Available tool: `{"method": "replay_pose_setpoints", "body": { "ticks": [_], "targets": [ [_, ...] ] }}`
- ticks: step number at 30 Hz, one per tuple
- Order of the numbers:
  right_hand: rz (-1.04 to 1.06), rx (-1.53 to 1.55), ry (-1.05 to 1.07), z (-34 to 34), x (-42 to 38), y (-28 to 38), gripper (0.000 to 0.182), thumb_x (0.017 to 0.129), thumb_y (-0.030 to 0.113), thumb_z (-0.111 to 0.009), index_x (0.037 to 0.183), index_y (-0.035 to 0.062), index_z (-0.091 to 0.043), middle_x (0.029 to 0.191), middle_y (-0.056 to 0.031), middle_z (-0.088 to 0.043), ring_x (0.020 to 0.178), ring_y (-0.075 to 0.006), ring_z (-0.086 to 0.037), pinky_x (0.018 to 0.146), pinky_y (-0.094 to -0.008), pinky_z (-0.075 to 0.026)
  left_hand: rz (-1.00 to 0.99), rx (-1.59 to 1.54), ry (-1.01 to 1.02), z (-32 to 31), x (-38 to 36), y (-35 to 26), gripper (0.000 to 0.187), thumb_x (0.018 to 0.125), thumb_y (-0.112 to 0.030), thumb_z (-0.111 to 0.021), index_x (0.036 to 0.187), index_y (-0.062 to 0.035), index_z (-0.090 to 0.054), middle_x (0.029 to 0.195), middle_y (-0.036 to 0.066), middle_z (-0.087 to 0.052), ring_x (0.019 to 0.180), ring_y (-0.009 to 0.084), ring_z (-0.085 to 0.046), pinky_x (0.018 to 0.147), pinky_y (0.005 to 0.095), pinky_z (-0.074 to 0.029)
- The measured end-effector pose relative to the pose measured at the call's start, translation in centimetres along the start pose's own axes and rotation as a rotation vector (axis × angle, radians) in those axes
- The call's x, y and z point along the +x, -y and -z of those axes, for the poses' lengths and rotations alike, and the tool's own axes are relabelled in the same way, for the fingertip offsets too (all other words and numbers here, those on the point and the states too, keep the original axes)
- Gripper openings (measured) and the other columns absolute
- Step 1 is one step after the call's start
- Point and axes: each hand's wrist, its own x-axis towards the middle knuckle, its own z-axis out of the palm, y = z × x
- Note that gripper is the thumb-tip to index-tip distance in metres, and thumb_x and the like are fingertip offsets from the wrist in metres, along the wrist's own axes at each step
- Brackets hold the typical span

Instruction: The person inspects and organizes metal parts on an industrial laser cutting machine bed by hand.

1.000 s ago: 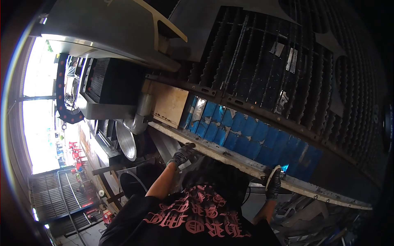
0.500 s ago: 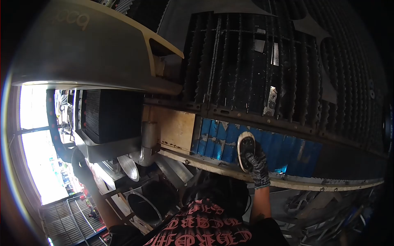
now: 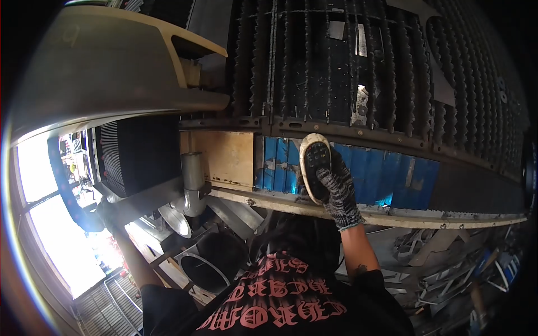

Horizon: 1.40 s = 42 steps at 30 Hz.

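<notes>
My right hand (image 3: 339,193), in a grey knitted glove, is wrapped round an oval handheld remote control (image 3: 315,159) with a pale rim and a dark face with small buttons. The thumb lies over its lower part. Behind the remote runs a blue corrugated panel (image 3: 358,173) with scraped patches. My left hand (image 3: 106,215) reaches far out at the left, near the lower corner of a metal housing (image 3: 147,193) below black bellows (image 3: 140,148). Its fingers blur into shadow and glare, so their pose and whether they touch the housing do not show.
A bed of dark serrated slats (image 3: 319,67) with metal offcuts lies ahead. The large machine cover (image 3: 106,67) fills the upper left. A pale rail (image 3: 392,221) crosses before me. A metal pipe elbow (image 3: 194,201) and a round-mouthed duct (image 3: 204,269) stand near my left arm.
The slat bed and cover have shifted up and left in view. My right hand and the remote have moved up and left; the remote stays held. My left arm remains stretched out.
</notes>
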Motion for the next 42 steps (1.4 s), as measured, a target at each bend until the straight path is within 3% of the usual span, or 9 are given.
{"method": "replay_pose_setpoints", "body": {
  "ticks": [3, 12, 21, 26, 33, 36, 38, 39, 42],
  "targets": [
    [0.098, -0.042, 0.003, -0.2, 0.4, 0.2, 0.062, 0.081, 0.010, -0.072, 0.137, 0.0058, -0.044, 0.113, -0.0167, -0.063, 0.088, -0.0257, -0.069, 0.066, -0.0329, -0.062, 0.365, -0.323, 0.001, 2.3, -1.1, -4.5, 0.049, 0.092, -0.038, -0.049, 0.110, 0.0063, -0.061, 0.102, 0.022, -0.061, 0.096, 0.0339, -0.055, 0.091, 0.0394, -0.040],
    [0.101, -0.143, -0.053, -0.4, 0.6, -0.6, 0.059, 0.083, 0.009, -0.071, 0.136, 0.0086, -0.044, 0.111, -0.0156, -0.063, 0.085, -0.0259, -0.070, 0.063, -0.0334, -0.063, 0.340, -0.331, -0.077, 2.2, -1.3, -4.5, 0.046, 0.090, -0.038, -0.055, 0.100, 0.0061, -0.061, 0.091, 0.020, -0.061, 0.087, 0.0310, -0.054, 0.085, 0.0396, -0.040],
    [0.024, -0.024, -0.049, -0.2, 0.6, -0.2, 0.067, 0.077, 0.001, -0.073, 0.137, 0.0092, -0.045, 0.128, -0.0086, -0.056, 0.112, -0.0216, -0.059, 0.094, -0.0360, -0.055, 0.265, -0.267, -0.057, 2.6, -1.8, -5.1, 0.048, 0.096, -0.038, -0.045, 0.107, 0.0047, -0.063, 0.105, 0.023, -0.064, 0.099, 0.0368, -0.057, 0.089, 0.0413, -0.041],
    [-0.022, -0.181, -0.121, 1.2, 1.5, -0.7, 0.062, 0.082, 0.006, -0.071, 0.137, 0.0121, -0.043, 0.108, -0.0132, -0.063, 0.082, -0.0270, -0.069, 0.067, -0.0370, -0.062, 0.001, -0.196, -0.098, 0.4, -2.0, 0.2, 0.046, 0.098, -0.035, -0.045, 0.111, 0.0056, -0.061, 0.110, 0.024, -0.063, 0.104, 0.0358, -0.057, 0.092, 0.0401, -0.040],
    [-0.001, -0.696, -0.056, 2.1, 6.5, -4.9, 0.052, 0.086, 0.014, -0.071, 0.131, 0.0018, -0.048, 0.121, -0.0111, -0.060, 0.112, -0.0214, -0.059, 0.098, -0.0333, -0.048, 0.329, -0.442, -0.065, -1.6, -1.9, 3.8, 0.043, 0.099, -0.036, -0.048, 0.113, 0.0027, -0.062, 0.112, 0.016, -0.063, 0.104, 0.0271, -0.056, 0.097, 0.0356, -0.039],
    [-0.425, -0.342, -0.030, 1.4, 8.6, -5.8, 0.051, 0.086, 0.017, -0.071, 0.130, 0.0032, -0.049, 0.122, -0.0147, -0.059, 0.111, -0.0236, -0.059, 0.095, -0.0346, -0.049, 0.173, -0.086, -0.029, -1.3, -2.4, 5.8, 0.041, 0.101, -0.032, -0.045, 0.117, 0.0015, -0.061, 0.116, 0.012, -0.063, 0.113, 0.0230, -0.055, 0.102, 0.0340, -0.037],
    [-0.020, -1.000, 0.244, 3.3, 10.3, -8.0, 0.048, 0.085, 0.017, -0.072, 0.128, 0.0055, -0.052, 0.119, -0.0174, -0.059, 0.108, -0.0276, -0.060, 0.095, -0.0362, -0.050, 0.335, -0.425, -0.115, -0.9, -2.7, 4.4, 0.028, 0.100, -0.013, -0.041, 0.118, -0.0006, -0.059, 0.114, 0.015, -0.061, 0.107, 0.0263, -0.057, 0.097, 0.0355, -0.044],
    [-0.197, -0.975, 0.169, 2.0, 11.0, -7.1, 0.045, 0.085, 0.015, -0.071, 0.127, 0.0078, -0.055, 0.121, -0.0189, -0.058, 0.110, -0.0307, -0.059, 0.095, -0.0377, -0.050, 0.347, -0.440, -0.114, -0.9, -3.3, 4.5, 0.028, 0.100, -0.013, -0.041, 0.118, -0.0006, -0.059, 0.114, 0.015, -0.061, 0.107, 0.0263, -0.057, 0.097, 0.0355, -0.044],
    [0.044, -1.235, 0.447, 7.5, 12.7, -9.9, 0.048, 0.084, 0.017, -0.071, 0.129, 0.0117, -0.056, 0.125, -0.0154, -0.057, 0.112, -0.0303, -0.058, 0.096, -0.0368, -0.050, 0.304, -0.321, -0.082, 0.6, -3.7, 4.3, 0.041, 0.100, -0.029, -0.046, 0.122, 0.0027, -0.059, 0.124, 0.013, -0.060, 0.116, 0.0244, -0.054, 0.104, 0.0333, -0.037]
  ]
}}
